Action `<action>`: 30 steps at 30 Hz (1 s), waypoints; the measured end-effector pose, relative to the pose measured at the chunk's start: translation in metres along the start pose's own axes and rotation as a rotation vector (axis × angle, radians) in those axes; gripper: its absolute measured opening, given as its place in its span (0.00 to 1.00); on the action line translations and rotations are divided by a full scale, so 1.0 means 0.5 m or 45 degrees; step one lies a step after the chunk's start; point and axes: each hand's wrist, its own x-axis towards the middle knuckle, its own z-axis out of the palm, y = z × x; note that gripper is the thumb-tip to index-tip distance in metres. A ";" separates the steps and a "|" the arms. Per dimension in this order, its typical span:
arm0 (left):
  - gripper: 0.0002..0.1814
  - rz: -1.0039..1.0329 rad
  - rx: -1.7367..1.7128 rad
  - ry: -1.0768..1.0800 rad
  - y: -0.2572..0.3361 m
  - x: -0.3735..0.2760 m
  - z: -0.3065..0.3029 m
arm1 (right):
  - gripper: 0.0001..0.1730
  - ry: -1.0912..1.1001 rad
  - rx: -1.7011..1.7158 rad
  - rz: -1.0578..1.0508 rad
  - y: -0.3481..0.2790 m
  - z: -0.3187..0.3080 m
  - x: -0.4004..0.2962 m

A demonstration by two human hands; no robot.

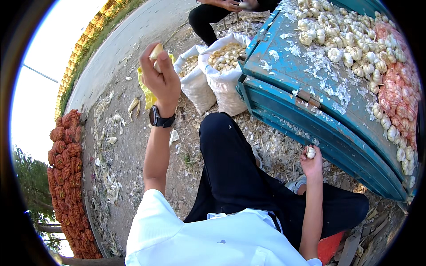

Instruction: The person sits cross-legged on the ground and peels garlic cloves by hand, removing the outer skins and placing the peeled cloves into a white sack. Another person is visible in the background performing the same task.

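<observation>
My left hand, with a black watch on its wrist, is raised at the upper left and holds garlic cloves between thumb and fingers. Just right of it stand two white woven sacks with rolled rims, filled with loose garlic cloves. A yellow bag shows behind the raised hand. My right hand is low beside the blue metal truck bed's side, its fingers around a small garlic bulb.
Whole garlic bulbs and a red mesh bag of garlic lie on the blue metal bed. Another person sits beyond the sacks. Garlic skins litter the ground. Stacked red mesh sacks stand at far left.
</observation>
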 end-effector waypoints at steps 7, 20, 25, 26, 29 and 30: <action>0.27 -0.329 0.854 -0.776 -0.365 -0.069 -0.048 | 0.09 -0.036 -0.041 0.047 0.013 -0.008 0.019; 0.26 -2.476 -1.868 -0.070 -0.243 -0.370 -0.007 | 0.09 -0.089 -0.034 0.057 0.024 -0.013 0.006; 0.26 -2.567 -2.077 0.176 -0.225 -0.299 0.071 | 0.10 -0.018 -0.044 0.018 0.018 -0.015 0.006; 0.27 -2.539 -2.053 0.249 -0.248 -0.271 0.090 | 0.11 -0.004 -0.055 0.042 0.023 -0.010 0.008; 0.35 -2.303 -1.992 0.039 -0.283 -0.161 0.194 | 0.12 -0.071 -0.085 -0.003 0.029 -0.007 0.013; 0.39 -2.366 -1.832 -0.042 -0.280 -0.132 0.232 | 0.14 -0.125 -0.075 -0.012 0.022 -0.016 0.019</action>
